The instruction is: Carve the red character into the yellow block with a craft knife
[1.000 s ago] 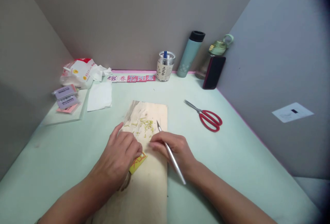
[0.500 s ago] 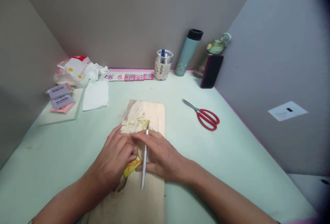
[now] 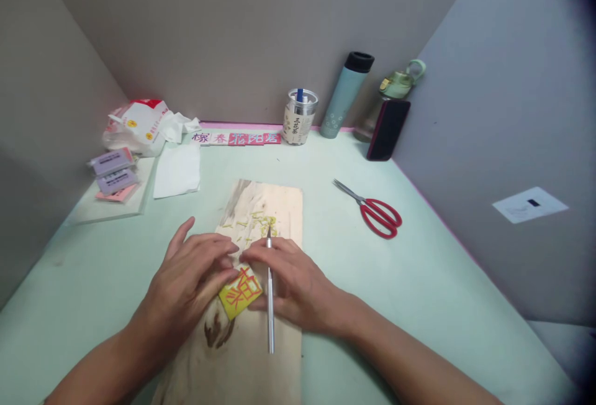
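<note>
A square yellow carving block [image 3: 239, 293], marked with an orange-red Chinese character, is held tilted above a wooden board [image 3: 261, 364]. My left hand [image 3: 190, 274] grips its upper left edge between thumb and fingers, with the little finger raised. My right hand [image 3: 293, 281] has a silver craft knife [image 3: 270, 305] lodged in it, the blade pointing away from me. Fingers of that hand also reach the right side of the block; how firmly they press is hidden. Curled yellow shavings [image 3: 261, 222] lie scattered on the board beyond my hands.
Red-handled scissors [image 3: 372, 209] lie right of the board. Along the back stand a row of character tiles [image 3: 237, 138], a clear cup [image 3: 300, 122], a blue flask [image 3: 347, 94] and a phone [image 3: 388, 130]. Tissues [image 3: 139, 125] and wrapped blocks [image 3: 114, 172] are at left.
My left hand has opened out and shifted left, uncovering more of the block's marked face. The knife stays in my right hand, now more upright. The whole view has shifted slightly.
</note>
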The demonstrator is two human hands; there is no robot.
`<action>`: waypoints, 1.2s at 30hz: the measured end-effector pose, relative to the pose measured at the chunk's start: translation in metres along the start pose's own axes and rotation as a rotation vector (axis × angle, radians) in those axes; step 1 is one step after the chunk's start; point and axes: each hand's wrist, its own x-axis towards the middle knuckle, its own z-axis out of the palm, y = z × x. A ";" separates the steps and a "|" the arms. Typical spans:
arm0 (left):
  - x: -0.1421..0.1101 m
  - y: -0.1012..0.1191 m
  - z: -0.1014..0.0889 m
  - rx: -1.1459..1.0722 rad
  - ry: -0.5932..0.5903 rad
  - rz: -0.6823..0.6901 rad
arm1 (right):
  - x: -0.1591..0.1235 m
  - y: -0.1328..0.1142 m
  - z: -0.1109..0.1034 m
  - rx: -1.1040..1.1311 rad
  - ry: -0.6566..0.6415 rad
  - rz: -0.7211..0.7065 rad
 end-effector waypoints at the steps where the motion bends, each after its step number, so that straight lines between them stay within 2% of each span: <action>1: -0.001 0.000 0.001 -0.004 -0.013 -0.034 | 0.000 0.000 0.001 -0.010 0.016 -0.006; 4: -0.005 0.002 0.004 -0.015 -0.107 -0.099 | -0.002 0.000 0.001 -0.040 0.043 -0.025; 7: -0.008 0.006 0.005 -0.010 -0.193 -0.107 | -0.004 -0.001 -0.003 -0.035 0.078 -0.021; 12: -0.010 0.013 0.002 -0.021 -0.234 -0.077 | -0.009 -0.009 -0.010 0.193 0.186 0.046; 15: -0.009 0.013 0.002 -0.028 -0.236 -0.047 | -0.009 -0.016 -0.011 0.277 0.205 0.123; 18: -0.009 0.008 0.003 -0.038 -0.238 -0.060 | -0.007 -0.020 -0.008 0.306 0.286 0.191; 24: -0.010 0.004 0.002 -0.042 -0.253 -0.021 | -0.007 -0.021 -0.001 0.536 0.337 0.429; 27: -0.009 0.010 0.003 -0.040 -0.212 -0.086 | -0.007 -0.017 -0.002 0.513 0.354 0.443; 31: -0.009 0.018 0.010 0.022 -0.149 -0.191 | -0.008 -0.013 -0.004 0.421 0.349 0.379; 36: -0.010 0.018 0.012 -0.011 -0.176 -0.100 | -0.010 -0.013 0.000 0.467 0.371 0.431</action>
